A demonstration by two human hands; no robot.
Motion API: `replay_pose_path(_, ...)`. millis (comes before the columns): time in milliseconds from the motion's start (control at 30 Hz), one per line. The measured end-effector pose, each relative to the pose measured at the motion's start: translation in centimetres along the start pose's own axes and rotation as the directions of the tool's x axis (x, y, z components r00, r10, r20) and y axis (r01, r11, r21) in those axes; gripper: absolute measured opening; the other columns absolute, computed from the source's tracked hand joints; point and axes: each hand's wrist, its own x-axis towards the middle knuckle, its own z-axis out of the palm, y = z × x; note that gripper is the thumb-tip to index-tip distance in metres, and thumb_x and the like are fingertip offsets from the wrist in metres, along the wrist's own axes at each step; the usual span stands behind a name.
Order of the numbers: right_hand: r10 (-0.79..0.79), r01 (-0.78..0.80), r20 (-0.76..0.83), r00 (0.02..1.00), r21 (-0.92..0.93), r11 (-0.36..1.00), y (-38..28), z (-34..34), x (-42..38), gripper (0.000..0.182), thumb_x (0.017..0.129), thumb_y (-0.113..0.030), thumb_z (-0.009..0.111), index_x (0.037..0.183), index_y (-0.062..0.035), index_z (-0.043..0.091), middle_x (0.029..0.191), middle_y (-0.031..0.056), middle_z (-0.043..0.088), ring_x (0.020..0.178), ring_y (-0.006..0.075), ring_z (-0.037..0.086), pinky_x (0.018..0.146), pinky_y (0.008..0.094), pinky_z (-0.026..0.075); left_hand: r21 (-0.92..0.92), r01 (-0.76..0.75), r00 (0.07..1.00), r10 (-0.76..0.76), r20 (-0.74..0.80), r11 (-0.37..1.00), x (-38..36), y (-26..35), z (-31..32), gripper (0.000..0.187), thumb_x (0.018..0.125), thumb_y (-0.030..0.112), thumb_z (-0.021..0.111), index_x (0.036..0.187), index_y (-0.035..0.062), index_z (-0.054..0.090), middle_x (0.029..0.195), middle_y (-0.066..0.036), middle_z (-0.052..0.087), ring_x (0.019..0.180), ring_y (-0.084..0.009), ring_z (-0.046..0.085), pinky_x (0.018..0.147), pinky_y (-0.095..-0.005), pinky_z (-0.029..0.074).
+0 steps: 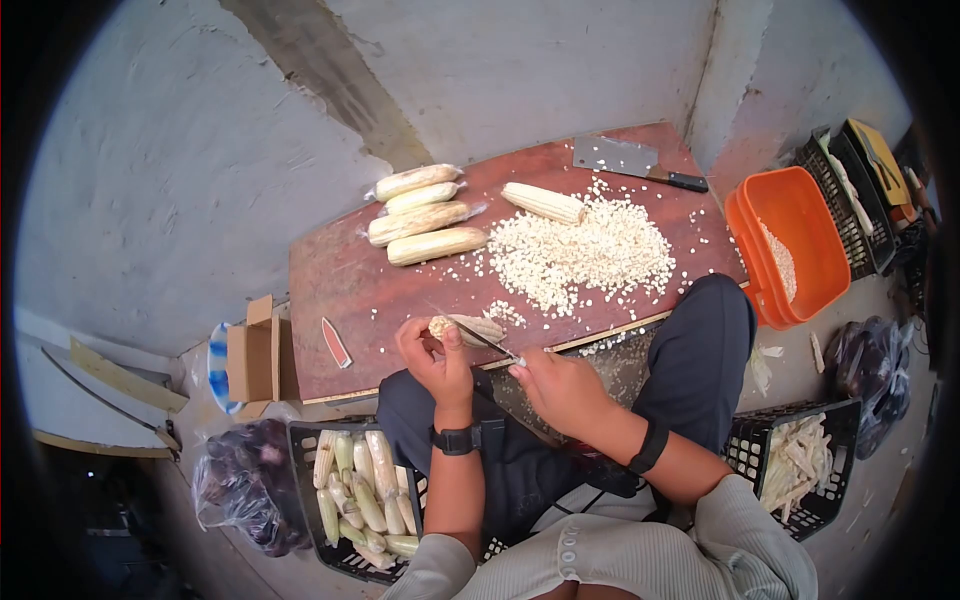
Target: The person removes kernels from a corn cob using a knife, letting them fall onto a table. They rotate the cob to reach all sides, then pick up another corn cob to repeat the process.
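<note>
My left hand (pixel 438 362) is closed around one end of a corn cob (pixel 478 330) above the table's near edge. In my right hand (pixel 562 388) is a small knife (pixel 482 340), its thin blade lying across the cob. Just beyond my hands, a broad heap of loose white kernels (pixel 580 255) covers the table (pixel 400 310). One whole cob (pixel 543 202) rests at the heap's back left edge. Several pale cobs (pixel 430 246), some in clear wrap, lie in a row to the left of the heap.
A cleaver (pixel 618 157) lies at the table's back right. An orange bin (pixel 800 240) with kernels stands to the right. Crates of wrapped corn (pixel 365 480) and stripped cobs (pixel 797 465) flank my legs. A red sheath-like piece (pixel 337 343) and cardboard box (pixel 252 350) are at left.
</note>
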Motion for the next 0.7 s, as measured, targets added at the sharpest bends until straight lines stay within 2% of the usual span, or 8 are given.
replay_pose_path(167, -0.003, 0.004, 0.029, 1.000, -0.065, 0.998, -0.1, -0.2, -0.4, 0.024, 0.090, -0.024, 0.052, 0.081, -0.0029, 0.048, 0.064, 0.0142, 0.058, 0.058, 0.0328, 0.059, 0.050, 0.0427, 0.046, 0.048, -0.020, 1.000, 0.020, -0.011, 0.999, -0.2, -0.6, -0.3, 0.026, 0.091, 0.021, 0.058, 0.106, 0.0013, 0.049, 0.103, -0.006, 0.043, 0.084, -0.0123, 0.046, 0.073, -0.0258, 0.041)
replay_pose_path(267, 0.010, -0.008, 0.025, 1.000, -0.075, 0.997, -0.4, -0.2, -0.2, 0.023, 0.089, -0.023, 0.053, 0.079, -0.0026, 0.047, 0.062, 0.0157, 0.057, 0.056, 0.0341, 0.058, 0.050, 0.0418, 0.046, 0.184, -0.148, 0.988, 0.136, 0.075, 0.972, -0.1, -0.1, -0.6, 0.025, 0.092, 0.020, 0.056, 0.106, 0.0007, 0.049, 0.103, -0.007, 0.043, 0.085, -0.0138, 0.046, 0.074, -0.0265, 0.041)
replay_pose_path(367, 0.015, -0.010, 0.058, 0.998, -0.088, 0.996, -0.5, -0.2, 0.2, 0.024, 0.090, -0.023, 0.053, 0.079, -0.0025, 0.047, 0.062, 0.0152, 0.057, 0.055, 0.0328, 0.059, 0.049, 0.0412, 0.046, 0.222, -0.211, 0.977, 0.203, 0.061, 0.952, 0.0, 0.1, -0.4, 0.024, 0.093, 0.020, 0.054, 0.106, 0.0002, 0.050, 0.102, -0.008, 0.043, 0.085, -0.0149, 0.047, 0.074, -0.0271, 0.042)
replay_pose_path(567, -0.021, 0.029, 0.060, 0.998, -0.143, 0.989, -0.9, 0.3, 1.1, 0.023, 0.090, -0.022, 0.053, 0.079, -0.0028, 0.047, 0.061, 0.0137, 0.057, 0.053, 0.0295, 0.059, 0.047, 0.0387, 0.046, 0.139, -0.108, 0.994, 0.104, 0.039, 0.984, -0.3, -0.4, -0.6, 0.024, 0.093, 0.020, 0.054, 0.106, -0.0001, 0.050, 0.101, -0.008, 0.043, 0.085, -0.0148, 0.047, 0.074, -0.0276, 0.043)
replay_pose_path(667, -0.002, 0.012, 0.069, 0.998, -0.149, 0.989, -1.4, 0.7, 1.7, 0.023, 0.090, -0.022, 0.053, 0.079, -0.0029, 0.047, 0.060, 0.0130, 0.058, 0.053, 0.0283, 0.060, 0.046, 0.0375, 0.047, 0.250, -0.220, 0.975, 0.205, 0.085, 0.943, 0.0, 0.4, -0.6, 0.024, 0.093, 0.020, 0.054, 0.105, -0.0001, 0.050, 0.100, -0.007, 0.044, 0.084, -0.0141, 0.047, 0.072, -0.0266, 0.043)
replay_pose_path(700, -0.006, 0.017, 0.071, 0.997, -0.145, 0.989, -1.3, 0.9, 2.1, 0.023, 0.090, -0.022, 0.053, 0.079, -0.0029, 0.047, 0.060, 0.0129, 0.058, 0.054, 0.0283, 0.060, 0.046, 0.0375, 0.047, 0.225, -0.178, 0.984, 0.166, 0.072, 0.958, 0.0, 0.2, -0.7, 0.024, 0.092, 0.020, 0.054, 0.105, -0.0001, 0.050, 0.100, -0.007, 0.044, 0.083, -0.0143, 0.048, 0.072, -0.0266, 0.043)
